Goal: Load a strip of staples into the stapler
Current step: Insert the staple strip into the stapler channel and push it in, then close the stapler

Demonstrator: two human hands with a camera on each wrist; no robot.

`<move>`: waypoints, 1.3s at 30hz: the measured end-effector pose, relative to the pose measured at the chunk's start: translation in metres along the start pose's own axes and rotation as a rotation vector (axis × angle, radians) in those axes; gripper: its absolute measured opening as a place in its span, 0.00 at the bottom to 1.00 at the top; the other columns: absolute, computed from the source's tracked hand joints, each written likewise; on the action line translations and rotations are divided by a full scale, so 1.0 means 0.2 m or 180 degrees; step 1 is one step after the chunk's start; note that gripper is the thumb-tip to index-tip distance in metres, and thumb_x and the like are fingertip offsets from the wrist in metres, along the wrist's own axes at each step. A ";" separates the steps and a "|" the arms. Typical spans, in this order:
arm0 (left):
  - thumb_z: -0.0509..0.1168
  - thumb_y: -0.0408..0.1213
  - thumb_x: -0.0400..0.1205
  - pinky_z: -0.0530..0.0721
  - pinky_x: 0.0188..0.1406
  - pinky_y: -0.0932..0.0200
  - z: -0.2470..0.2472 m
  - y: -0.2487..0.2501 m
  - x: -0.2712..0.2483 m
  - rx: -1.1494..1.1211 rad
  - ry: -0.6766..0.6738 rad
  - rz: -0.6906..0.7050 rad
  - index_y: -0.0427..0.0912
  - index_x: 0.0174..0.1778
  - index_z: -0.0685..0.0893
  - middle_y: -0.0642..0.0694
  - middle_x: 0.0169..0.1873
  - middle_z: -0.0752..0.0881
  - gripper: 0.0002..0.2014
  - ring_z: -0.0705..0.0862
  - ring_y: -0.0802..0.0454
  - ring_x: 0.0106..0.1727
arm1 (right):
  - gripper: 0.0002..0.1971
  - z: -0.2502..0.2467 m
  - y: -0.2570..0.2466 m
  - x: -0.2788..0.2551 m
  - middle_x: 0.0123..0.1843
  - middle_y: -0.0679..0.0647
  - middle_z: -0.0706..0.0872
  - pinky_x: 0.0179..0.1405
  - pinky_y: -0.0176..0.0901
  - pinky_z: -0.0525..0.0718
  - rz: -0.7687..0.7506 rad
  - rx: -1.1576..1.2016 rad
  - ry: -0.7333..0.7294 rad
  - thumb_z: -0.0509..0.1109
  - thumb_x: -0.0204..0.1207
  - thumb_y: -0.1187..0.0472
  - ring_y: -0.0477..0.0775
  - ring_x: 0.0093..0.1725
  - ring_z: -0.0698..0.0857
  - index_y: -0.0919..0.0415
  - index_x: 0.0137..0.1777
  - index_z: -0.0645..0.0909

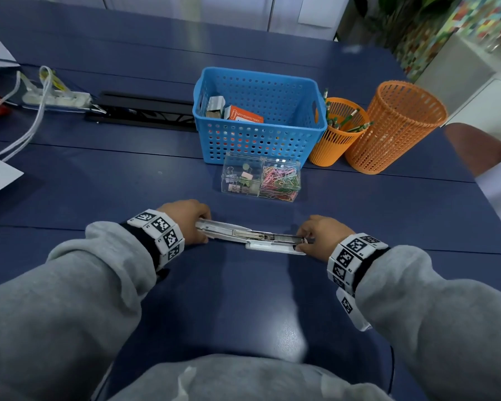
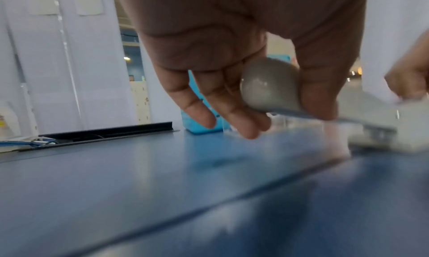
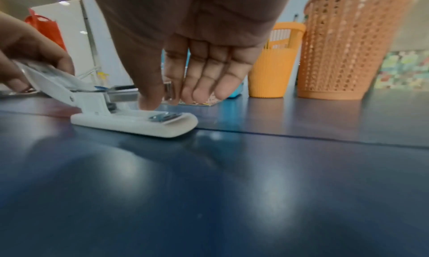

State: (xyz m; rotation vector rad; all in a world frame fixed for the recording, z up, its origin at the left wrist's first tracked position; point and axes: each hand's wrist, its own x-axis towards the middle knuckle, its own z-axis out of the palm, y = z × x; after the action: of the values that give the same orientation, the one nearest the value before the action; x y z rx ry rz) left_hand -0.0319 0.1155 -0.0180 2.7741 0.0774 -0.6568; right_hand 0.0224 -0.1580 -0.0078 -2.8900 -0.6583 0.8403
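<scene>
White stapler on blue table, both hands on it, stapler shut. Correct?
No: the stapler is open, lid swung back in the left hand, staple channel exposed, per the head view. It is on the blue table, the right hand on its front end.

Reads, upside down, roughly "VINYL COATED CLIPS" on the orange box [image 1: 245, 114] in the blue basket [image 1: 261, 140]. Shows digits on the wristbands [image 1: 159, 230] too small to read.
</scene>
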 end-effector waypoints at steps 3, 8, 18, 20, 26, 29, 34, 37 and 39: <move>0.75 0.44 0.67 0.79 0.42 0.56 -0.10 0.05 -0.04 -0.0517 0.0300 0.0148 0.53 0.40 0.79 0.55 0.33 0.81 0.11 0.81 0.50 0.42 | 0.15 0.02 0.03 -0.01 0.50 0.53 0.79 0.60 0.49 0.81 0.0087 0.0388 0.0192 0.72 0.73 0.54 0.56 0.57 0.82 0.58 0.57 0.83; 0.76 0.44 0.66 0.81 0.44 0.55 -0.17 0.25 -0.07 -0.0809 0.0443 0.0586 0.50 0.42 0.82 0.51 0.38 0.85 0.12 0.84 0.49 0.43 | 0.13 0.05 0.05 -0.01 0.46 0.50 0.78 0.60 0.48 0.82 0.0164 0.0647 0.0310 0.74 0.71 0.55 0.52 0.50 0.81 0.58 0.54 0.85; 0.70 0.47 0.73 0.81 0.60 0.45 0.06 0.55 0.05 -0.1035 -0.0130 0.0890 0.51 0.56 0.77 0.47 0.56 0.84 0.17 0.82 0.45 0.55 | 0.18 0.11 0.00 -0.02 0.54 0.60 0.77 0.61 0.54 0.81 0.0392 0.0731 0.0253 0.73 0.72 0.55 0.63 0.58 0.81 0.64 0.58 0.79; 0.69 0.48 0.74 0.80 0.57 0.48 0.09 0.57 0.07 -0.0862 -0.0163 0.0889 0.51 0.58 0.76 0.45 0.58 0.83 0.17 0.81 0.44 0.56 | 0.18 0.11 0.00 -0.03 0.50 0.56 0.72 0.60 0.54 0.80 0.0444 0.0743 0.0222 0.73 0.72 0.55 0.63 0.57 0.81 0.65 0.57 0.79; 0.67 0.43 0.76 0.79 0.64 0.44 0.15 0.53 0.09 -0.0404 -0.0268 0.0785 0.54 0.67 0.72 0.42 0.61 0.80 0.22 0.78 0.41 0.63 | 0.15 0.13 0.04 -0.05 0.52 0.54 0.82 0.56 0.49 0.82 0.0499 0.1212 0.0367 0.75 0.70 0.57 0.55 0.48 0.82 0.57 0.53 0.76; 0.69 0.41 0.74 0.78 0.66 0.42 0.17 0.49 0.10 -0.0030 -0.0370 0.0631 0.47 0.68 0.72 0.39 0.62 0.76 0.26 0.76 0.39 0.65 | 0.20 0.13 0.02 -0.06 0.54 0.53 0.82 0.56 0.48 0.81 0.0360 0.1173 0.0134 0.77 0.67 0.54 0.53 0.49 0.80 0.53 0.53 0.71; 0.69 0.38 0.75 0.78 0.58 0.47 0.16 0.48 0.09 0.0109 -0.0310 0.0619 0.38 0.59 0.73 0.38 0.61 0.79 0.19 0.78 0.39 0.61 | 0.35 0.09 -0.01 -0.06 0.70 0.58 0.74 0.71 0.53 0.77 0.0166 0.0779 0.0038 0.75 0.69 0.50 0.59 0.69 0.76 0.52 0.74 0.65; 0.67 0.35 0.76 0.78 0.51 0.50 0.13 0.49 0.07 0.0100 -0.0273 0.0705 0.39 0.56 0.73 0.38 0.58 0.81 0.14 0.80 0.38 0.58 | 0.42 0.07 -0.03 -0.07 0.75 0.56 0.70 0.73 0.54 0.74 0.0048 0.0656 -0.0113 0.75 0.68 0.47 0.58 0.73 0.71 0.49 0.79 0.57; 0.65 0.34 0.76 0.76 0.48 0.51 0.10 0.50 0.05 0.0078 -0.0136 0.0846 0.40 0.54 0.74 0.38 0.57 0.81 0.12 0.80 0.38 0.56 | 0.43 0.04 -0.05 -0.09 0.77 0.54 0.69 0.74 0.52 0.73 -0.0059 0.0765 -0.0230 0.74 0.68 0.44 0.57 0.74 0.71 0.48 0.79 0.55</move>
State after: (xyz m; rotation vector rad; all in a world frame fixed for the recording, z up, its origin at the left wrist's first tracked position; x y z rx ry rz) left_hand -0.0199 0.0137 -0.0119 2.7231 -0.3048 -0.6495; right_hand 0.0011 -0.1569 -0.0039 -2.6469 -0.5466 0.9536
